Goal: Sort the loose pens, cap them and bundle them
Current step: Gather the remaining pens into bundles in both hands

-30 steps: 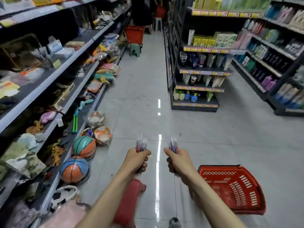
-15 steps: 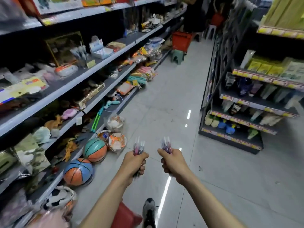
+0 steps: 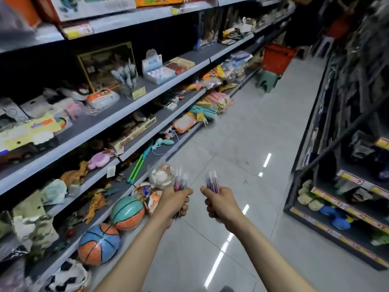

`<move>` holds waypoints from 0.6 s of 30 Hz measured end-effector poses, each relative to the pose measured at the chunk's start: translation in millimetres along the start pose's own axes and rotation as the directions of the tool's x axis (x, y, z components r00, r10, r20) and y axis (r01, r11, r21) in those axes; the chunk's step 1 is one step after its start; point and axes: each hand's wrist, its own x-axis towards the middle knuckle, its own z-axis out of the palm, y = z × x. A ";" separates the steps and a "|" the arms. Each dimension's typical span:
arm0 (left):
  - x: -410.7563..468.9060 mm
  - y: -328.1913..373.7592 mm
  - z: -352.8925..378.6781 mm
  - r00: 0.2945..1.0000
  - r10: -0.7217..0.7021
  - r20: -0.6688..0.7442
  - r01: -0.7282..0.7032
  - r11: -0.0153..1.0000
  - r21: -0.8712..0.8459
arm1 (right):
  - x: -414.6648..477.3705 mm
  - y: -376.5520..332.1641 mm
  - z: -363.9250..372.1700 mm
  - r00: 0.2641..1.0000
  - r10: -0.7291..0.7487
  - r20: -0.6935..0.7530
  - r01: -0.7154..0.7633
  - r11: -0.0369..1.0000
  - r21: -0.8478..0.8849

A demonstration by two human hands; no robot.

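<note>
- Head view: two bunches of pens, one [image 3: 180,182] standing up out of the left hand [image 3: 174,202], the other [image 3: 212,181] out of the right hand [image 3: 221,204], close together but apart.
- Each fist is clenched round its own bunch, the same grip as a second ago.
- The view has swung left to the toy shelves [image 3: 126,121] and the balls [image 3: 128,212], and the near red basket is gone from sight.
- Judgement: the pens are sorted in two and being carried, not yet bundled. Blur hides the caps.
</note>
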 end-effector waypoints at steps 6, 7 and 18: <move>103.2 57.6 26.1 0.993 0.023 -0.117 -0.025 1.000 -0.009 | 124.0 -63.4 -24.6 0.998 -0.030 0.063 0.033 0.999 -0.031; 121.0 69.3 30.9 0.990 0.024 -0.139 -0.026 1.000 -0.015 | 145.9 -74.4 -28.8 0.996 -0.038 0.079 0.041 0.999 -0.035; 262.8 161.2 57.4 0.935 -0.043 -0.351 -0.023 0.983 -0.183 | 353.3 -183.1 -44.6 0.958 0.000 0.288 0.035 0.993 -0.115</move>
